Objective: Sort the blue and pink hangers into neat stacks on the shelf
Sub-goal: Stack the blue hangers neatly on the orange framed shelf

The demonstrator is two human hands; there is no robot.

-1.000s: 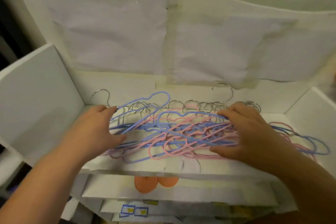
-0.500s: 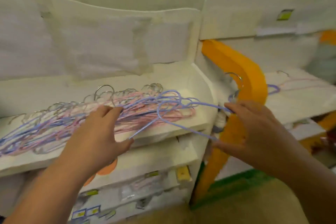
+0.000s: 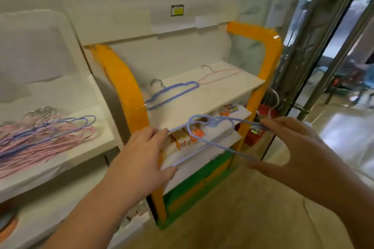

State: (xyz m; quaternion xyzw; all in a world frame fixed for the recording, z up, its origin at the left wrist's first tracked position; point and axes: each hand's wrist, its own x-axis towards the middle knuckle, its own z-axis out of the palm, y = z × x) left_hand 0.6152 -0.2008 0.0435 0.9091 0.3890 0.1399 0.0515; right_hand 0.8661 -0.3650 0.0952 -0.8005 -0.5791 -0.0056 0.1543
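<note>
A blue hanger [image 3: 210,137] hangs in the air between my hands, in front of the orange-framed shelf [image 3: 214,95]. My right hand [image 3: 293,151] holds its neck end between fingers and thumb, with the metal hook rising above. My left hand [image 3: 145,155] touches its other end with the fingertips. On that shelf lie a small stack of blue hangers [image 3: 172,93] and one pink hanger [image 3: 219,76] further right. A mixed pile of pink and blue hangers [image 3: 44,135] lies on the white shelf [image 3: 97,147] at the left.
Below the orange-framed shelf a lower tier holds small orange and white packs [image 3: 182,141]. A glass door with metal frame [image 3: 315,56] stands at the right. A red object [image 3: 261,125] sits by the shelf's right post. Bare floor [image 3: 242,208] lies below.
My view has swung right from the mixed pile to the orange-framed shelf. My right hand has carried one blue hanger off the pile, and my left hand has left the pile and come to the hanger's other end.
</note>
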